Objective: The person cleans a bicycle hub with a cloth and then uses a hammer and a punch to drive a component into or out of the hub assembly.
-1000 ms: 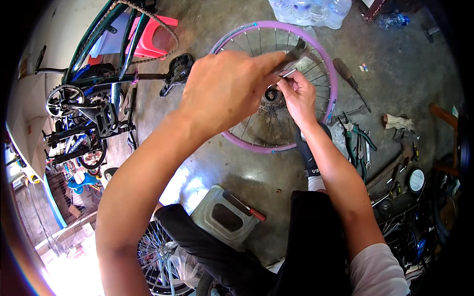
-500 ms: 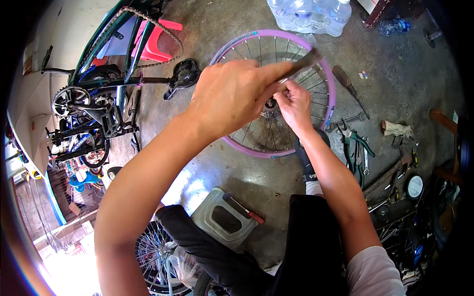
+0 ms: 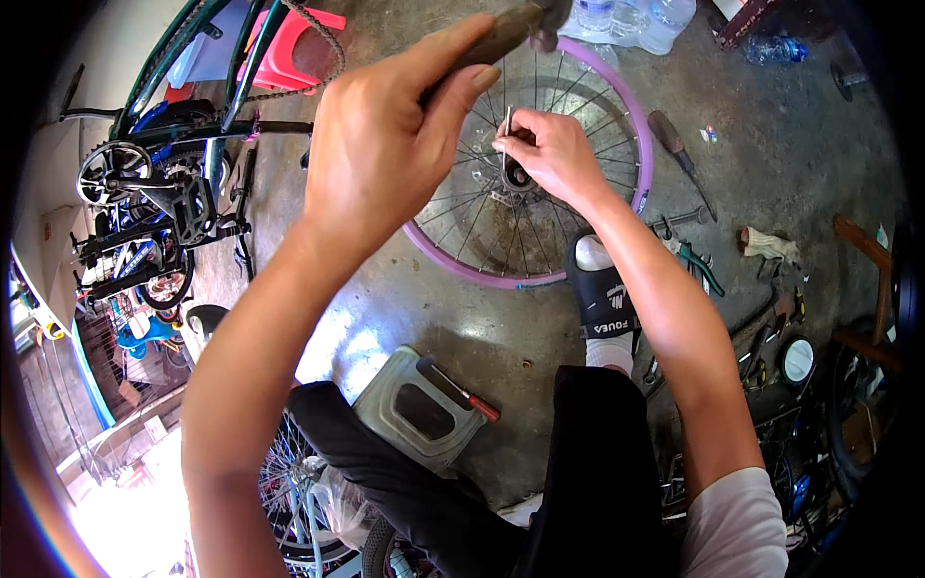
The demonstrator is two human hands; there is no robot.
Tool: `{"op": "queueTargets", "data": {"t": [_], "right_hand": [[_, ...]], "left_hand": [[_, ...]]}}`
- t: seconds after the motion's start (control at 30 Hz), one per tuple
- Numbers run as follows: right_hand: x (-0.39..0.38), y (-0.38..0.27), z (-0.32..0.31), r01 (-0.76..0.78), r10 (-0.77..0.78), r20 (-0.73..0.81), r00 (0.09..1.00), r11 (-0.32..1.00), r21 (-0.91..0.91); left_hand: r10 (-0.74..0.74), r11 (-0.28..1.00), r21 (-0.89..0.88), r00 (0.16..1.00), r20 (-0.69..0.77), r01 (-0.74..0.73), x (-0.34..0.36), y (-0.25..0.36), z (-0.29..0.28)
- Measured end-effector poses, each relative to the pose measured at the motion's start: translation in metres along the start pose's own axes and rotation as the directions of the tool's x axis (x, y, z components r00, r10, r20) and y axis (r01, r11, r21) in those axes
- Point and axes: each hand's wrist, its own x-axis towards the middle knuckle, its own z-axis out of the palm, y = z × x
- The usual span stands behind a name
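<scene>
From my remote station, I have the left hand (image 3: pixel 385 144) clenched around the handle of a hammer (image 3: pixel 503 37). The handle appears to be brown wood; the head is dark, blunt metal, slightly blurred. The right hand (image 3: pixel 554 149) pinches a slim, straight metal rod (image 3: pixel 508 130) between thumb and fingers. The rod stands nearly upright at the dark, round hub (image 3: pixel 521 177) of the wheel; I cannot tell whether its lower end touches. The wheel (image 3: pixel 643 144) lies flat beyond the feet: a smooth purple rim, thin spokes, no tire.

A shoe (image 3: pixel 607 294) with a black strap, worn over a white sock, sits just beside the rim. To the right of the rim lie a screwdriver (image 3: pixel 669 137) with a worn brown handle, a steel wrench (image 3: pixel 682 221) and green-handled pliers (image 3: pixel 703 270).

Supporting surface: grey concrete floor (image 3: pixel 525 323), smooth, stained, with bright glare at left. A low grey plastic stool (image 3: pixel 378 400) with a rounded opening carries a red-handled screwdriver (image 3: pixel 482 407).

Room, left side: dark green bicycle frame (image 3: pixel 159 60) with a chain, and a glossy red plastic stool (image 3: pixel 289 60). Far side: clear bottles (image 3: pixel 626 19) in plastic wrap.
</scene>
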Motion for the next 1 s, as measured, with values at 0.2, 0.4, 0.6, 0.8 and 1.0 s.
{"op": "queueTargets", "data": {"t": [0.2,0.4,0.6,0.8,1.0], "right_hand": [[0.009,-0.001,-0.001,0.069,-0.057,0.086,0.995,0.988,-0.141],[0.024,-0.001,-0.001,0.064,-0.032,0.202,0.979,0.986,-0.155],[0.028,-0.005,0.005,0.169,-0.097,0.257,0.962,0.947,-0.275],[0.027,-0.004,0.008,0.121,-0.056,0.240,0.969,0.957,-0.263],[0.025,-0.004,0.006,0.097,-0.047,0.217,0.975,0.970,-0.224]], "left_hand": [[-0.079,0.996,0.030,0.997,0.001,0.079,-0.018,-0.007,0.002],[-0.147,0.989,-0.015,0.975,-0.169,0.147,-0.036,-0.010,0.005],[-0.371,0.928,-0.118,0.911,-0.181,0.354,-0.050,-0.023,0.004],[-0.421,0.902,-0.144,0.902,-0.092,0.407,-0.048,-0.033,0.003],[-0.386,0.920,-0.166,0.895,-0.222,0.355,-0.046,-0.032,0.002]]}}
